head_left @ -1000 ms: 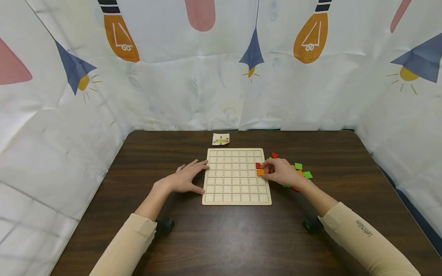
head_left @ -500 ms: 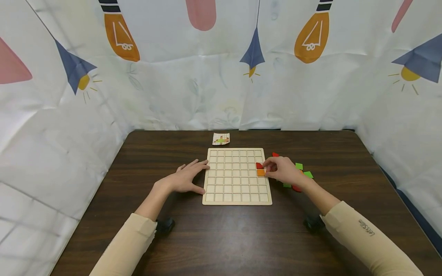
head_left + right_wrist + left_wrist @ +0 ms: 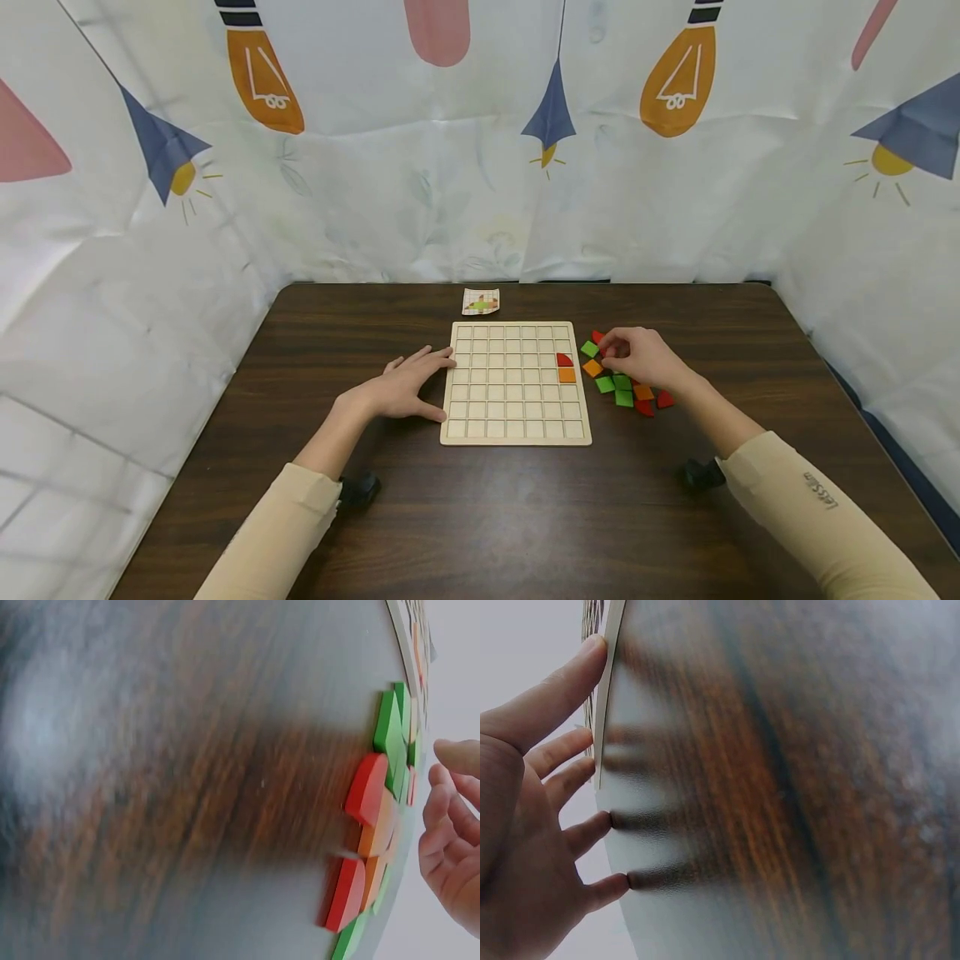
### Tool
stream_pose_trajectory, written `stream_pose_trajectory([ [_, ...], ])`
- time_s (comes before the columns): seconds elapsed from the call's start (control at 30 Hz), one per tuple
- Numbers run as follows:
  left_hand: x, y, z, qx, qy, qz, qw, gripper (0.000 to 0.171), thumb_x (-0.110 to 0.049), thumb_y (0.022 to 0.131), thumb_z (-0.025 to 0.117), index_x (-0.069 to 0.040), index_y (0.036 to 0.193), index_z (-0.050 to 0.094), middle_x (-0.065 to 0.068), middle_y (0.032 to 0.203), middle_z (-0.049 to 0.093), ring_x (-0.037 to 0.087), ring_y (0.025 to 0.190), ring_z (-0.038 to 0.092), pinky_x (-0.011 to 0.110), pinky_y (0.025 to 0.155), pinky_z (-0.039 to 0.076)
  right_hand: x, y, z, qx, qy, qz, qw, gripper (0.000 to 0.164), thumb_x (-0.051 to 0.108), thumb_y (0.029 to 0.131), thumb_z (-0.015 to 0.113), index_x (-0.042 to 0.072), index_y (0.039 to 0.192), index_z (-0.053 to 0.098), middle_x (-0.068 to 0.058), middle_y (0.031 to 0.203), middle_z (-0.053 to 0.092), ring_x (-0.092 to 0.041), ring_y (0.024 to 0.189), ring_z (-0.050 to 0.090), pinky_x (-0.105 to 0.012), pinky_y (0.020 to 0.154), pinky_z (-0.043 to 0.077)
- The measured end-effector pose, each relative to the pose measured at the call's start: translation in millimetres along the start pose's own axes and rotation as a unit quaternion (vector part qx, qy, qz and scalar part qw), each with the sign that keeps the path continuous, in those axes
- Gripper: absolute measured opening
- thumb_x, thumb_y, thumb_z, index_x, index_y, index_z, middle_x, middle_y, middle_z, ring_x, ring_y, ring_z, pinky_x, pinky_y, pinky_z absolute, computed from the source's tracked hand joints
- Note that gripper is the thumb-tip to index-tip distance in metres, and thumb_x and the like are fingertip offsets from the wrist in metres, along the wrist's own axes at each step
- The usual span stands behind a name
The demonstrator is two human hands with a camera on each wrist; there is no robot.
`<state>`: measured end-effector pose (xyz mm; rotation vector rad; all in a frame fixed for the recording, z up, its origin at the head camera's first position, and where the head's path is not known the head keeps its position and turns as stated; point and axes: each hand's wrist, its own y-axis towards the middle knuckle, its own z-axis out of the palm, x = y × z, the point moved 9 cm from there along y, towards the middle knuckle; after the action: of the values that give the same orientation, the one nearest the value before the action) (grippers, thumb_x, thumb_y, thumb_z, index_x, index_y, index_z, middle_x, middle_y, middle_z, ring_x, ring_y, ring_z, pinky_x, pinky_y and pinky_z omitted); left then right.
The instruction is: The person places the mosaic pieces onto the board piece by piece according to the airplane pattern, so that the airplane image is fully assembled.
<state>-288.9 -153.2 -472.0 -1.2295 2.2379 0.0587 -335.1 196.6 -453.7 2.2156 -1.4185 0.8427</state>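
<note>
A pale wooden grid board (image 3: 504, 392) lies on the table. In its right column, a red piece with one rounded side (image 3: 564, 360) sits just behind an orange square (image 3: 567, 375). My left hand (image 3: 401, 387) spreads along the board's left side, thumb and index fingertip at its edge; in the left wrist view, the other fingertips reach the tabletop. To the right of the board, my right hand (image 3: 639, 354) hovers over loose coloured pieces, thumb and forefinger slightly apart. No piece shows between its fingers in the right wrist view (image 3: 457, 825), though it partly hides the pile.
Loose green squares (image 3: 604, 384), orange squares (image 3: 593, 367) and red rounded pieces (image 3: 665, 400) are scattered right of the board. A small card (image 3: 481, 302) with a coloured grid pattern lies behind it. A printed curtain (image 3: 420, 200) hangs beyond the dark table (image 3: 480, 517).
My right hand has moved off the board's right edge, rightward and back over the loose pieces, uncovering the red and orange pieces on the grid. My left hand has stayed put.
</note>
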Motion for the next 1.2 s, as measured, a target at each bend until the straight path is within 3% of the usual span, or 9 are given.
stream_pose_trajectory([
  [0.47,-2.5,-0.3,-1.0,0.003,-0.001,-0.004,1.0,0.087,-0.046,0.087,0.083,-0.014,0.156,0.042,0.007,0.17,0.017,0.035,0.156,0.006,0.072,0.115,0.007,-20,-2,-10,-0.021,-0.01,0.047,0.999,0.017,0.014,0.099,0.07,0.001,0.109,0.072,-0.006,0.09,0.066,-0.022,0.076,0.057,-0.035,0.064,0.047],
  [1.2,-2.4,-1.7,-0.3,0.004,-0.007,0.0,1.0,0.088,-0.045,0.087,0.083,-0.014,0.157,0.041,0.007,0.17,0.017,0.035,0.156,0.006,0.072,0.115,0.007,-25,8,-5,0.015,-0.044,0.069,0.997,0.024,0.018,0.095,0.076,0.0,0.111,0.072,-0.006,0.086,0.063,-0.021,0.071,0.053,-0.035,0.062,0.045],
])
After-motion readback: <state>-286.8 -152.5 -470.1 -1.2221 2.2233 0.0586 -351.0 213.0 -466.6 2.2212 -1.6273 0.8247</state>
